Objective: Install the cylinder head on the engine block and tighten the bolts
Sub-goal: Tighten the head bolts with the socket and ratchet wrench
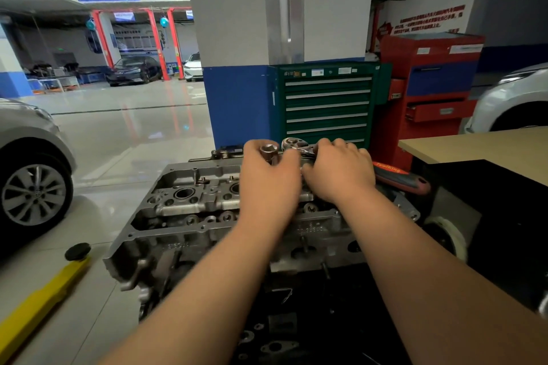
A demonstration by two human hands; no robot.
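- The left hand [268,178] pinches one chrome socket [268,150] between thumb and curled fingertips, open end up, above the far edge of the cylinder head [189,210].
- The right hand [341,173] lies palm down with its fingers curled over the shank of one ratchet [293,144]. The chrome head pokes out just beside the socket, and the red-and-black handle sticks out past the wrist towards the head's far right corner.
- Orange lettering on the handle is too blurred to read.
- Both forearms reach forward side by side, knuckles nearly touching.
- The cylinder head sits with its open top up on dark engine parts, and its left half is uncovered.
- Behind it stand one green tool cabinet [326,104], six drawer handles showing, and one red tool cart [430,83], against a blue-and-white pillar [237,92].
- A tan tabletop [489,148] is at right.
- Four cars are in view; the nearest is silver [29,157].
- One yellow lift arm [38,296] lies on the floor at left.
- The wall signs carry Chinese writing.
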